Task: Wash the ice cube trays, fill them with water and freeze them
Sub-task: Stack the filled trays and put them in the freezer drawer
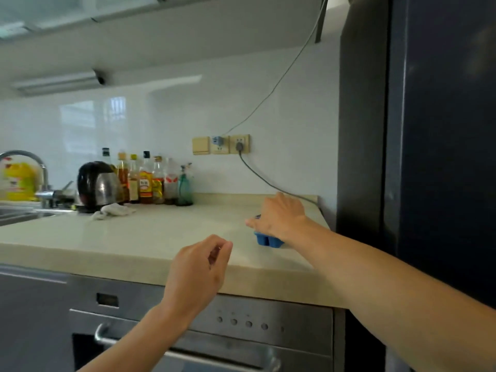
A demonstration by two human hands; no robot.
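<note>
- Right hand (279,213) covers most of the ice cube tray (268,240), fingers curled round it.
- Only a blue corner shows, on the counter (161,237) near the fridge (442,157).
- Left hand (198,267) hangs loosely curled, empty.

The only view comes from a wide-angle camera worn on a person's head. The person stands close against a kitchen counter (161,232), and the camera faces it squarely, aimed forward and a little down. The counter's front edge runs across just below centre, and the white wall (188,103) behind it fills 12 o'clock. An oven (241,331) front lies close underneath at 6 o'clock. A tap (29,159) sits far off at 9 o'clock. A dark fridge (442,157) looms very near along the whole 3 o'clock side. Both forearms enter from the bottom edge, within arm's reach. The left hand (196,269) is at 7 o'clock, and the right hand (279,216) holds a tray (268,241) at 5 o'clock. Straight lines bow towards the edges.
</note>
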